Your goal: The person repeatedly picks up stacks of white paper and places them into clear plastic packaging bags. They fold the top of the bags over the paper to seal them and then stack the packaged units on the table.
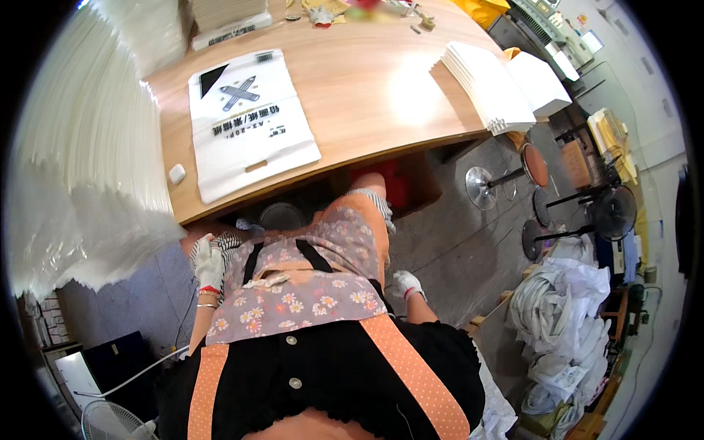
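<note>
My left hand (209,265), in a white knit glove, hangs beside my left thigh. Its fingers look loosely bent and apart near striped cloth (229,243), and nothing shows in them. On my other side, my right hand (407,284), gloved too, hangs low beside my hip; its fingers are too foreshortened to read. Both hands are away from the tabletop. A flat white plastic bag (246,158), printed with crossed pencils and cut with a handle slot, lies on the wooden table (352,88) in front of me. A small white rounded object (177,174) rests left of it.
A tall stack of clear plastic sleeves (88,169) crowds the table's left side. White paper stacks (488,88) overhang its right edge. A round stool (534,165) stands on the floor at right, near bundled white sacks (557,308). A fan (114,422) is at lower left.
</note>
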Demonstrator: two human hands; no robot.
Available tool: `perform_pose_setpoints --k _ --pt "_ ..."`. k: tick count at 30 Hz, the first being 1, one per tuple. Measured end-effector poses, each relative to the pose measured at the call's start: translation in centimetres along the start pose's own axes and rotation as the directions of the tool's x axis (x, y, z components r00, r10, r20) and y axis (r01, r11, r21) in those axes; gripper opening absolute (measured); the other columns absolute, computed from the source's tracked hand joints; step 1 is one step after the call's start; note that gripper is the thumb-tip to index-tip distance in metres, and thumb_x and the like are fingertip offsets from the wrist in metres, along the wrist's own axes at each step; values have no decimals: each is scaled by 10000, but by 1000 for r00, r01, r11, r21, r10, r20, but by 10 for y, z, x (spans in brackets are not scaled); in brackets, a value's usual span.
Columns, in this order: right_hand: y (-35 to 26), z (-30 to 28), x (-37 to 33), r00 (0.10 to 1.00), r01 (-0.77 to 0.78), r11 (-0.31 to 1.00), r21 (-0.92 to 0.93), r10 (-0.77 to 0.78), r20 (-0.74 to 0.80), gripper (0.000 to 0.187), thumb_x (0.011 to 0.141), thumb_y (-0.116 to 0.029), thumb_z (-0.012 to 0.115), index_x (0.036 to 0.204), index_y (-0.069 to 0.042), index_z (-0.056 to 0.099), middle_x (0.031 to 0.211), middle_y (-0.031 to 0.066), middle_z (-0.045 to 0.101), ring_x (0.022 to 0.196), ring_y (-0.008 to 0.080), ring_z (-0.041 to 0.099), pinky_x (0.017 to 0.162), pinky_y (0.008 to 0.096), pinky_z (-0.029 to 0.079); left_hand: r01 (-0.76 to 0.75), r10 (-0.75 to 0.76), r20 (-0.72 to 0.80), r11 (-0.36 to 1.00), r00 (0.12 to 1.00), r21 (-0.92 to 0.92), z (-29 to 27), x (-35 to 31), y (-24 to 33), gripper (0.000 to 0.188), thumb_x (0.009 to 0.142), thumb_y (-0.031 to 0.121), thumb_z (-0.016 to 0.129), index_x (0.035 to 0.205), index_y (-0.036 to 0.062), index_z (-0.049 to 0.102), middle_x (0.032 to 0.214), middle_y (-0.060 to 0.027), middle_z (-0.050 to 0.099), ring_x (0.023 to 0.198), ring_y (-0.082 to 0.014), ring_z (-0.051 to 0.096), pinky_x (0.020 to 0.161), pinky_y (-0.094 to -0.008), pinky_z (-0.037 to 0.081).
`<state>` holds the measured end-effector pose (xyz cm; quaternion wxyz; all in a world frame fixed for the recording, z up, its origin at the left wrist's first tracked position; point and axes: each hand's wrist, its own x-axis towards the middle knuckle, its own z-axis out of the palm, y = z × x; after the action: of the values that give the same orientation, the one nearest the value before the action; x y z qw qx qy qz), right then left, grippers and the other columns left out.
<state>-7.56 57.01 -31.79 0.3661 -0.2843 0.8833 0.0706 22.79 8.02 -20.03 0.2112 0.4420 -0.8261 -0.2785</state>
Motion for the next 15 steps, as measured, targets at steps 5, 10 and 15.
perform_pose_setpoints --k 5,10,15 --pt "-1 28 63 982 -118 825 553 179 -57 398 888 -299 509 1212 -82 590 1227 121 600 1112 280 578 917 361 460 -199 197 26 976 980 84 12 -11 19 249 825 117 540 1058 36 578 1056 -166 611 998 -333 574 881 -402 447" --pt "-82 -41 40 998 -52 903 426 31 57 406 874 -370 504 1150 -99 626 1173 146 621 1125 293 569 900 368 451 -48 35 117 993 993 109 -6 -45 2 246 818 110 535 1051 44 574 1071 -160 605 990 -337 568 874 -406 446" --pt "27 108 165 940 339 374 863 -86 -332 445 915 -386 458 1189 -60 586 1116 78 647 972 241 600 840 366 457 234 -234 16 972 972 -25 -9 -61 0 269 839 121 479 1083 46 564 1093 -171 610 1001 -329 580 864 -388 447"
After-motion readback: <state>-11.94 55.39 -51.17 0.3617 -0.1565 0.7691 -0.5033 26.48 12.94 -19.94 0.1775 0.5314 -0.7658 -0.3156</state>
